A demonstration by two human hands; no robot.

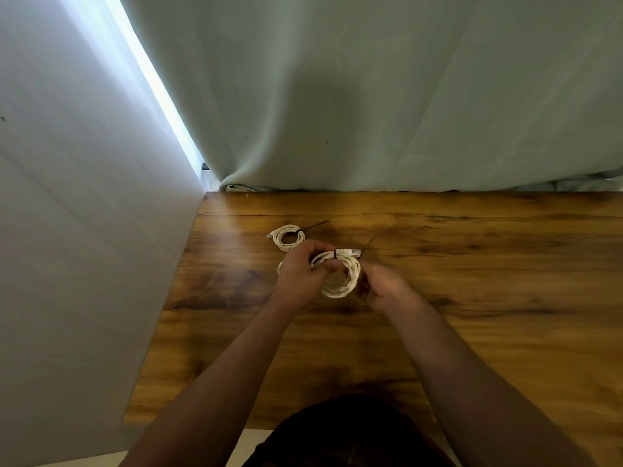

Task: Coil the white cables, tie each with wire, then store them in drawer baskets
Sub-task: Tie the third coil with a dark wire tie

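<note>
One tied coil (287,237) is lying on the counter (472,315). The left hand (300,273) is gripping the second coil (342,281), its wire (335,255) already on. The right hand (384,283) is showing blurred, so I cannot tell its grip. Storing is waiting.

Blurred by motion: right hand (384,281); grip not discernible. Left side of held coil (341,287) hidden by left hand (299,274). Cut off by bottom edge: forearms (236,365); by right edge: table (505,298).

left hand (298,273) grips a tied white cable coil (340,281) over the wooden table (472,298); right hand (384,284) (blurred) sits just beside it; a second tied coil (286,238) lies beyond.
</note>
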